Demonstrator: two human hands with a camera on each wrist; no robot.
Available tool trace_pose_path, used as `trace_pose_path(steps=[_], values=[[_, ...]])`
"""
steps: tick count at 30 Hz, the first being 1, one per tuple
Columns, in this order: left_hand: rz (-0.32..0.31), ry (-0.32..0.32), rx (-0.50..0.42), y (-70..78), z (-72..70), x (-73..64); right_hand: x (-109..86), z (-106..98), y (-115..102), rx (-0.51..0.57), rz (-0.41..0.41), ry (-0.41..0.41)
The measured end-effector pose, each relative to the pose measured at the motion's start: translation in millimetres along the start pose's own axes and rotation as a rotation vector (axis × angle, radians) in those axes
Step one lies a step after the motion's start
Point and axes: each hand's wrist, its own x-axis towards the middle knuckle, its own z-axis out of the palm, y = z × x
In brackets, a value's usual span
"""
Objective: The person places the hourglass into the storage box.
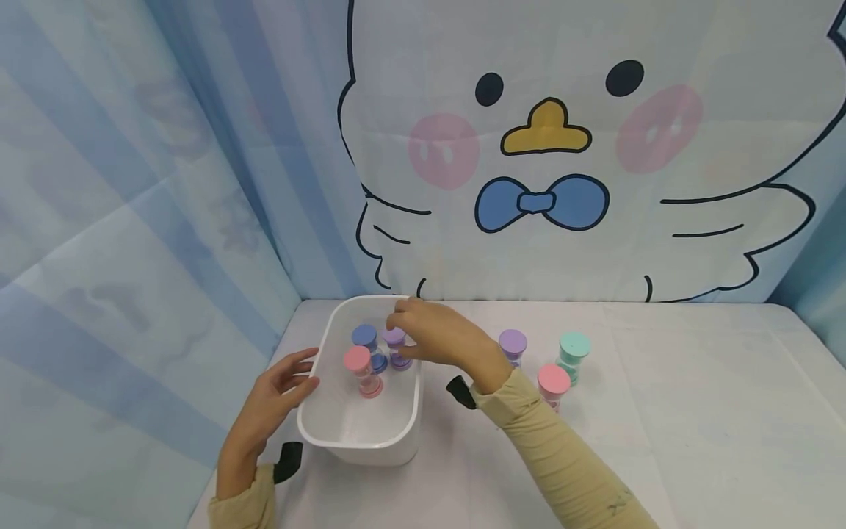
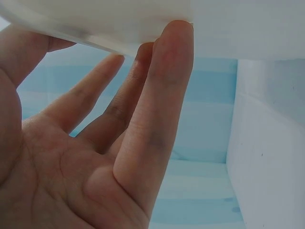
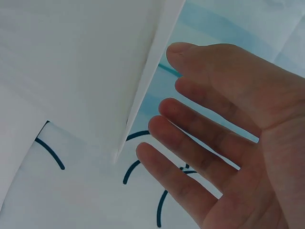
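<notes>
Cloth backdrop (image 1: 714, 242) with a cartoon print hangs behind a pale table (image 1: 714, 411). On the table stands a white bin (image 1: 330, 426), which looks like thin, fairly light plastic, stiff but smooth enough to slide if nudged; its rolled rim seems the surest hold. The left hand (image 1: 267, 400) touches its outer left side, fingers nearly straight and slightly spread, steadying rather than gripping. The right hand (image 1: 443, 332) is over the right rim, its fingers loosely extended and parted from the thumb, nothing between them; whether it touches anything below, I cannot tell.

Smallest are the sand timers. Inside the bin, a blue timer (image 1: 370, 347), a pink timer (image 1: 364, 372) and a purple timer (image 1: 394, 338) appear upright and close together. Right of the bin, on the table, are a teal timer (image 1: 573, 356), a second purple timer (image 1: 513, 345) and a second pink timer (image 1: 553, 383). Each should be light and rigid, its clear waist probably fragile and slick; pinching the wide coloured cap looks safest.
</notes>
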Motion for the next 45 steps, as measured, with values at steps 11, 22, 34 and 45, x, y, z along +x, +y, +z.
trace_pose_path(steps=[11, 22, 34, 45], values=[[0.009, -0.002, -0.003, -0.6, -0.1, -1.0, -21.2, 3.3, 14.1, 0.005, 0.032, 0.061], [0.012, 0.000, 0.000, 0.1, -0.1, -1.3, -39.9, 2.8, 26.5, -0.002, 0.082, 0.104], [0.014, 0.002, -0.003, -0.4, -0.3, -1.2, -59.9, 4.9, 41.2, 0.012, 0.178, 0.095], [0.014, -0.001, 0.005, -1.6, -0.1, 0.5, -78.2, 8.5, 56.8, -0.006, 0.217, 0.118]])
